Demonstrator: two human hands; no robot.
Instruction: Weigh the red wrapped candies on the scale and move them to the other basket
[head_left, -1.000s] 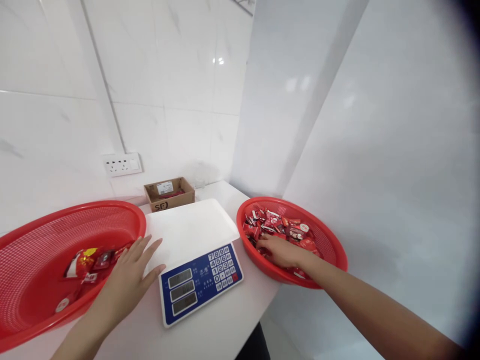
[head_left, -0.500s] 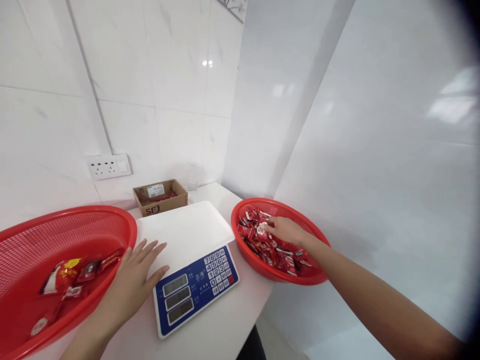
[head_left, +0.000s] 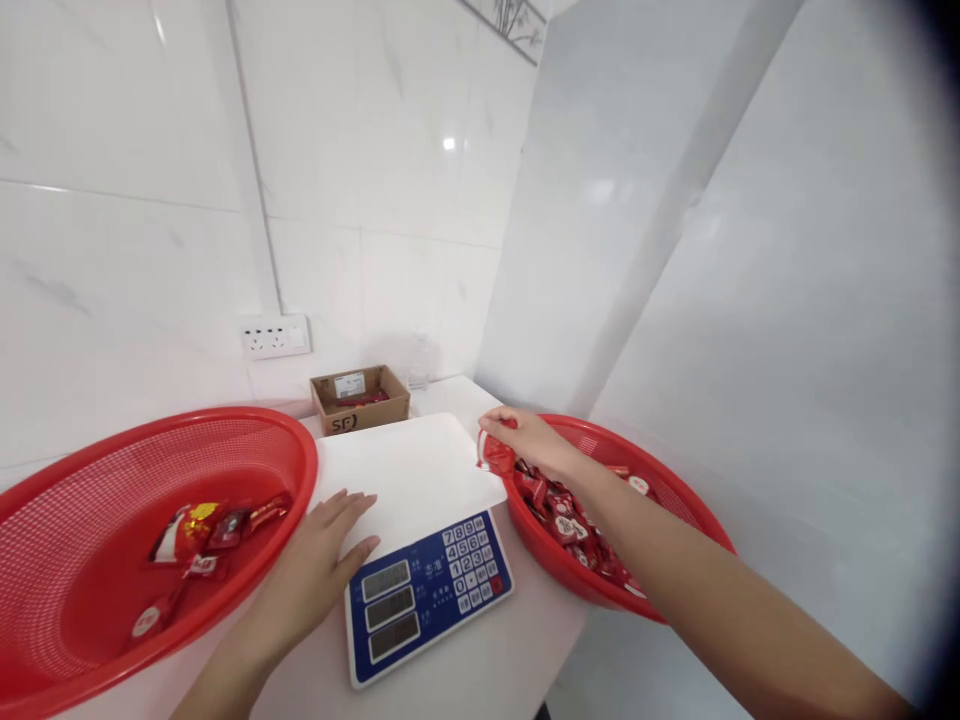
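Observation:
Between two red baskets lies a digital scale [head_left: 420,590] with a white weighing plate [head_left: 409,470] and a blue keypad panel. My right hand [head_left: 529,440] pinches a red candy packet [head_left: 495,453] over the scale's right edge, beside the right basket [head_left: 712,525]. Many small red packets [head_left: 570,525] fill that basket. My left hand [head_left: 322,555] is open with its fingers extended, at the left edge of the scale near the left basket [head_left: 300,470]. Several red packets [head_left: 214,535] lie in the left basket.
A small cardboard box [head_left: 367,415] with red items inside stands behind the scale, against the tiled wall. Beside it is a clear container [head_left: 418,365]. A power socket [head_left: 276,338] is on the wall. The white table [head_left: 480,650] meets a grey-white panel on the right.
My right hand has risen out of the right basket and moved left with a red packet in its fingers. My left hand stays open by the scale. The view has turned slightly left.

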